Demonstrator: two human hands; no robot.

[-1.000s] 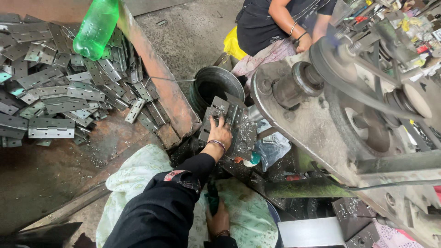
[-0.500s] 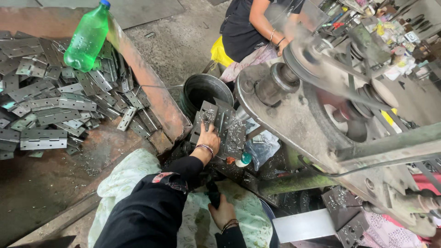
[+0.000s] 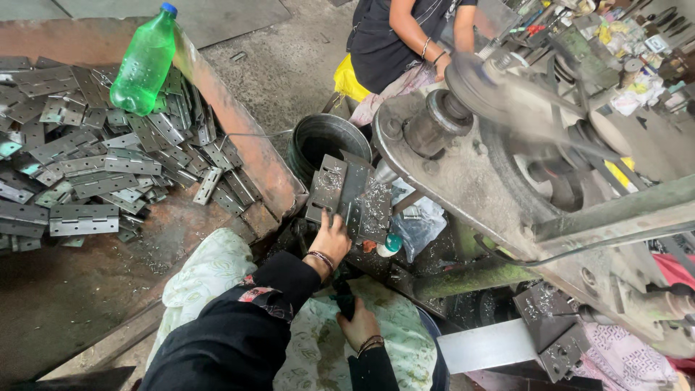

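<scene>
My left hand [image 3: 331,237], in a black sleeve with a bracelet at the wrist, rests its fingers on the lower edge of a stack of grey metal hinge plates [image 3: 349,194] standing on the machine bed. My right hand [image 3: 360,327] is lower, over my lap, closed around a dark handle [image 3: 345,298] that sticks up from the machine. A floral cloth [image 3: 217,271] covers my lap.
A heap of metal hinges [image 3: 87,159] lies on the rusty table at left, with a green plastic bottle [image 3: 145,61] on it. A black bucket [image 3: 329,139] stands behind the plates. The spinning flywheel [image 3: 499,90] and belt are on the right. Another person [image 3: 405,36] works at the far side.
My head has shifted slightly, so the scene sits a little lower in view. My left hand stays on the hinge plates and my right hand has risen a little on the handle.
</scene>
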